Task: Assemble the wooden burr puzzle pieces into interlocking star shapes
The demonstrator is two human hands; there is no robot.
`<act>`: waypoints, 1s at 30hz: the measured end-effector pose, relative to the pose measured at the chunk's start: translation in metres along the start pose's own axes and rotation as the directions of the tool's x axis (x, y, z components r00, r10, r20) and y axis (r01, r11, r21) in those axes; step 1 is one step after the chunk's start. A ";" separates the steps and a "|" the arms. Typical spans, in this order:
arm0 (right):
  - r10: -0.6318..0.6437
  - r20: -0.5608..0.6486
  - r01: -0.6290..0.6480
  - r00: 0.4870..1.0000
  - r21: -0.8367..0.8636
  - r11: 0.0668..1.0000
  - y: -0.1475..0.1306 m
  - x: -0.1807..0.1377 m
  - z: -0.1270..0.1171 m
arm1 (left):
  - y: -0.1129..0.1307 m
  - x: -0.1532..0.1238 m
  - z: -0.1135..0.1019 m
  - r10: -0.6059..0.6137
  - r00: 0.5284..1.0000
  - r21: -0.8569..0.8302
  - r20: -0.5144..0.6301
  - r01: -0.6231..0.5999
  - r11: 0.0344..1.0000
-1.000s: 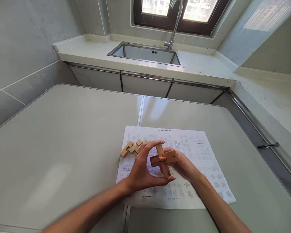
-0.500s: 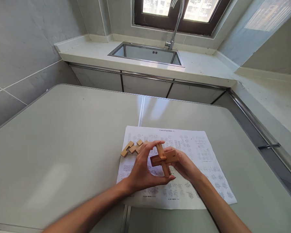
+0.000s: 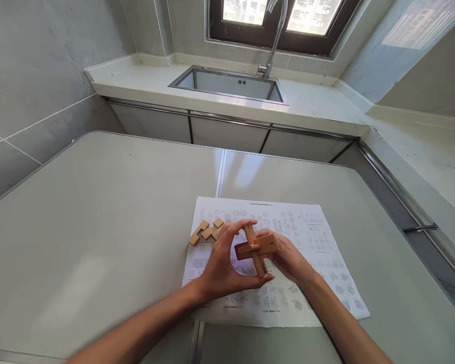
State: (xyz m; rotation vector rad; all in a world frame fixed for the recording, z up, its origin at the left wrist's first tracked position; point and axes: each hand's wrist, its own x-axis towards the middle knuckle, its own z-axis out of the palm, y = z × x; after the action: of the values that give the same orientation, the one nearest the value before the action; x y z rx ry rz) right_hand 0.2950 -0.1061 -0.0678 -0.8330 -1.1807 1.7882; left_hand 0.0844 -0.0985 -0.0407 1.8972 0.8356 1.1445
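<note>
Between my two hands is a partly joined wooden burr puzzle (image 3: 256, 247), its notched bars crossing one another above the paper. My left hand (image 3: 225, 263) grips the upright bar, thumb at its lower end and a fingertip at its top. From the right, my right hand (image 3: 286, 255) holds the bar that points toward it; most of those fingers are hidden behind the wood. Loose notched wooden pieces (image 3: 199, 232) lie on the paper just beyond my left hand, which partly covers them.
A white sheet printed with small diagrams (image 3: 314, 232) lies under the hands on a pale table (image 3: 117, 202). A metal seam (image 3: 220, 174) runs across the tabletop. Behind it are a white counter (image 3: 136, 81), a sink (image 3: 227, 93) and a tap (image 3: 275, 45).
</note>
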 end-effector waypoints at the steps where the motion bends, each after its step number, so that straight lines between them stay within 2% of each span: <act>1: 0.002 0.000 -0.002 1.000 -0.003 1.000 0.000 0.000 0.000 | 0.000 0.000 0.000 0.002 1.000 0.000 0.000 -0.002 1.000; 30: 0.024 -0.021 -0.023 1.000 0.002 1.000 -0.002 0.000 0.002 | 0.002 -0.001 0.001 0.001 1.000 0.003 0.008 -0.001 1.000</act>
State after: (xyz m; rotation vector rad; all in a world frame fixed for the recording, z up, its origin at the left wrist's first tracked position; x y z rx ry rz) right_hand 0.2944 -0.1066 -0.0654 -0.8657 -1.1597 1.7952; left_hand 0.0849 -0.1002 -0.0399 1.9036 0.8322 1.1362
